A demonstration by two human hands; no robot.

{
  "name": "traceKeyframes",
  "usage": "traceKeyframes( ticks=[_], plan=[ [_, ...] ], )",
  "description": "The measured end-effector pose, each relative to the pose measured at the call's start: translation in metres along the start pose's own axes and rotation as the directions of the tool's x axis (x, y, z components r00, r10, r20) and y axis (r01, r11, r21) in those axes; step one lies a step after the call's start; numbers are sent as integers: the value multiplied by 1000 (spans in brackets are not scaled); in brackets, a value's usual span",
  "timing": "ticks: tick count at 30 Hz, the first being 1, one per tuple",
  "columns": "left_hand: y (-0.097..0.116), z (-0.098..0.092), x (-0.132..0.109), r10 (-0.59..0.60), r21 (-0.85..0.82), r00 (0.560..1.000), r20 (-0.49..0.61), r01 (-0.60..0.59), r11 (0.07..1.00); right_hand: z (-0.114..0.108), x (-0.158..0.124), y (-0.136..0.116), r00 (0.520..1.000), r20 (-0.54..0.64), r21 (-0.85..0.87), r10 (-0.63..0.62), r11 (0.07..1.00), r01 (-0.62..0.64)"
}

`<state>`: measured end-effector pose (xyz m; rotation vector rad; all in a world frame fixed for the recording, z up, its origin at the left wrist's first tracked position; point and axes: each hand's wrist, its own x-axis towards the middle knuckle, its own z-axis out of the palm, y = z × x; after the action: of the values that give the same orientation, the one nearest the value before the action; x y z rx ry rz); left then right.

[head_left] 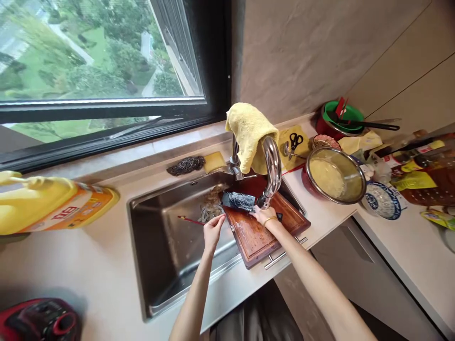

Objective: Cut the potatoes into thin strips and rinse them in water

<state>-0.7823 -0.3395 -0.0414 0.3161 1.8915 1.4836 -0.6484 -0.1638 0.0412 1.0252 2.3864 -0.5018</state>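
Note:
My right hand (265, 215) is wrapped round the dark handle of a cleaver (239, 201). Its wet black blade points left beneath the faucet (273, 166). Under the knife, a wet brown wooden cutting board (254, 241) lies tilted across the right part of the steel sink (159, 232). My left hand (212, 231) is closed in a pinch over the sink, just left of the board; what its fingers hold, if anything, cannot be made out. Close by are a round, clear-looking item (209, 214), a thin red stick (191, 219) and brownish scraps (212, 196).
A yellow cloth (250, 128) hangs over the faucet. A dark scrubber (186, 165) and yellow sponge (214, 162) lie behind the sink. On the right stand a metal pot (350, 173), a patterned bowl (382, 201) and bottles. A yellow detergent jug (53, 203) stands left.

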Motion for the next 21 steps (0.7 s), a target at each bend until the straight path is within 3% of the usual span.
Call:
traceKeyframes(
  ticks=[7,9,11,12,14,16,17,21],
  plan=[
    [14,23,-11,18,-156,1000,-13,-20,988,-20,-58,42,994,-4,-150,-108,983,106],
    [18,27,-16,10,-218,999,-35,-18,976,-20,-66,49,996,-14,-29,-86,996,86],
    [25,30,-22,-2,-299,996,-87,-24,954,-15,-62,49,999,52,286,1,958,-16],
    [29,31,-25,-7,-335,993,-117,-33,942,-12,-55,46,991,128,493,40,865,-99],
    [38,30,-30,-8,-376,987,-162,-54,925,-7,-36,36,950,311,798,33,534,-280],
    [46,27,-33,0,-385,985,-172,-67,920,-3,-16,26,913,404,886,-52,268,-377],
    [49,24,-33,4,-387,985,-170,-71,919,-3,-9,21,904,418,896,-87,206,-394],
    [53,17,-28,13,-395,985,-170,-81,915,-7,-7,21,884,445,893,-145,143,-426]
  ],
)
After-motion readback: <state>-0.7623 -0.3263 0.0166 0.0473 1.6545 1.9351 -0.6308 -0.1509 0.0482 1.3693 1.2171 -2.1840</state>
